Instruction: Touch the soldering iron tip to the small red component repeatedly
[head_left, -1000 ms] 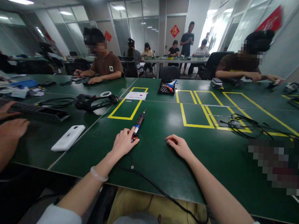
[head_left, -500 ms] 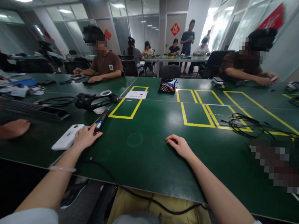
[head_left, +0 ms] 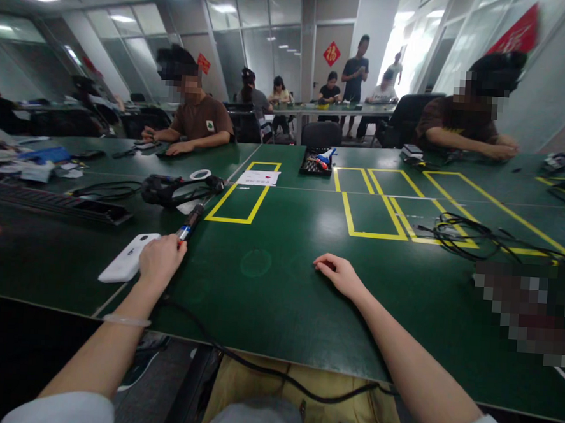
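Note:
My left hand (head_left: 161, 255) is closed around the near end of a dark cylindrical tool (head_left: 192, 220) with a blue and silver band. Just left of that hand lies a white phone-like device (head_left: 129, 259), partly behind my knuckles. On the green table (head_left: 267, 312), my right hand (head_left: 340, 274) rests with its fingers curled together, and nothing shows in them.
A black headset (head_left: 162, 191) and a paper card (head_left: 258, 177) lie beyond my left hand. Further back stands a black tray (head_left: 317, 162) with tools. Black cables (head_left: 458, 235) are at right. Yellow tape marks rectangles. People sit across the table.
My left hand has closed round the tool, its fingers drawn in from lying spread over it. A person's hand at the far left has pulled back leftwards. My right hand stays still.

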`<state>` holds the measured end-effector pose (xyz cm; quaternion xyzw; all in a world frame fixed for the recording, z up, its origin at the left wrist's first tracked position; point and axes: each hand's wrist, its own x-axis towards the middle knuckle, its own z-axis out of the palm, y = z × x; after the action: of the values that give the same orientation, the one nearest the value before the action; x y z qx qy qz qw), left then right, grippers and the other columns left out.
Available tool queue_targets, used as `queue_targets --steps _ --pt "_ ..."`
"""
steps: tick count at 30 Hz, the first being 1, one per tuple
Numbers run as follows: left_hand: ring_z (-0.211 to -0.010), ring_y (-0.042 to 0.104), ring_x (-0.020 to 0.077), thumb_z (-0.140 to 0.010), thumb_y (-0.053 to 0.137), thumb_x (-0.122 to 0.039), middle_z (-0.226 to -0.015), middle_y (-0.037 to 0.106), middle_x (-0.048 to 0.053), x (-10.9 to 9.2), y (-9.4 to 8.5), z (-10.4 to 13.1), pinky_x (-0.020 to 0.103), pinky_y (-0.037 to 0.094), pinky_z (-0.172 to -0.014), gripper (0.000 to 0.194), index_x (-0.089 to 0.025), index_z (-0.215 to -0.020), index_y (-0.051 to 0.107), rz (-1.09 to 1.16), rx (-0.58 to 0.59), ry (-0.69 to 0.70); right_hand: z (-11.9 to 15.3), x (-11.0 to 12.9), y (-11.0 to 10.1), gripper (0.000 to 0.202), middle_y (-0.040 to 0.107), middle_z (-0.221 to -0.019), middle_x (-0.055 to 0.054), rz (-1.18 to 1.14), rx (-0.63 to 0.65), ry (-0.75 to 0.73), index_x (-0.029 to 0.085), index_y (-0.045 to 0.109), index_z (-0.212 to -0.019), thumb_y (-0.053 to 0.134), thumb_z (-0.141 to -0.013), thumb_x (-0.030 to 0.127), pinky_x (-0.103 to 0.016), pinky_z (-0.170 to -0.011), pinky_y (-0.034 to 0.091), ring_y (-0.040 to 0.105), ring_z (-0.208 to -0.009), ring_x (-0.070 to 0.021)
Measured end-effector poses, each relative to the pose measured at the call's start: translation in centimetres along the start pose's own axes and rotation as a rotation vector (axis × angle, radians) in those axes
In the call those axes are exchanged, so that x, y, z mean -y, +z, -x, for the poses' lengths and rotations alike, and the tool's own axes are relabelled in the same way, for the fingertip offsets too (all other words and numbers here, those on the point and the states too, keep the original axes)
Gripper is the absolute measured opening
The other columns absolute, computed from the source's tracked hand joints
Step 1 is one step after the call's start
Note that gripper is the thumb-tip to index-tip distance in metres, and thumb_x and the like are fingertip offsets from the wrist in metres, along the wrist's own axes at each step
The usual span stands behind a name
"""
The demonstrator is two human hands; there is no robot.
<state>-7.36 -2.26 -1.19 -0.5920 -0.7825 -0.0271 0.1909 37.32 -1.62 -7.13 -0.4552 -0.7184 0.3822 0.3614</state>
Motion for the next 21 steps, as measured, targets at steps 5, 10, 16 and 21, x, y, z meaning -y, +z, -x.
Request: queue_targets --steps 5,10,16,21 --pt "-0.082 0.064 0.022 -0.087 0.04 -0.047 -0.087 0.068 0.007 -6.7 -1.9 0.0 0.033 0.046 -0.076 0.037 -0.018 -0.099 0.059 0.575 0.118 0.06 -0.1 0.0 0.0 0.021 0.07 -0.084 -0.004 -0.009 0.009 0.002 0.018 0.068 -0.093 0.054 -0.085 0.031 -0.029 -0.072 0.047 0.063 -0.076 -0.0176" --pt "-0.071 0.059 0.0134 -0.085 0.048 -0.047 -0.078 0.062 0.003 -17.2 -3.0 2.1 0.028 0.047 -0.071 0.038 -0.015 -0.101 0.061 1.227 0.484 0.321 0.0 -0.4 -0.1 0.022 0.07 -0.084 -0.004 -0.09 0.031 0.009 0.018 0.066 -0.096 0.056 -0.085 0.034 -0.031 -0.075 0.049 0.064 -0.077 -0.0173" --pt "-0.063 0.049 0.0089 -0.086 0.053 -0.04 -0.071 0.053 -0.002 -24.4 -3.1 4.8 0.023 0.041 -0.062 0.053 -0.014 -0.131 0.049 1.525 0.841 0.536 -0.1 -0.1 0.1 0.031 0.068 -0.081 -0.005 -0.354 0.099 -0.004 0.016 0.06 -0.102 0.056 -0.087 0.042 -0.031 -0.074 0.051 0.063 -0.074 -0.0153" --pt "-0.065 0.048 0.0079 -0.088 0.052 -0.042 -0.074 0.054 -0.002 -25.5 -2.6 5.6 0.022 0.039 -0.062 0.056 -0.015 -0.137 0.045 1.594 0.845 0.578 -0.1 0.3 0.4 0.032 0.069 -0.085 -0.005 -0.438 0.165 -0.008 0.017 0.059 -0.096 0.064 -0.082 0.045 -0.031 -0.075 0.051 0.064 -0.076 -0.0156"
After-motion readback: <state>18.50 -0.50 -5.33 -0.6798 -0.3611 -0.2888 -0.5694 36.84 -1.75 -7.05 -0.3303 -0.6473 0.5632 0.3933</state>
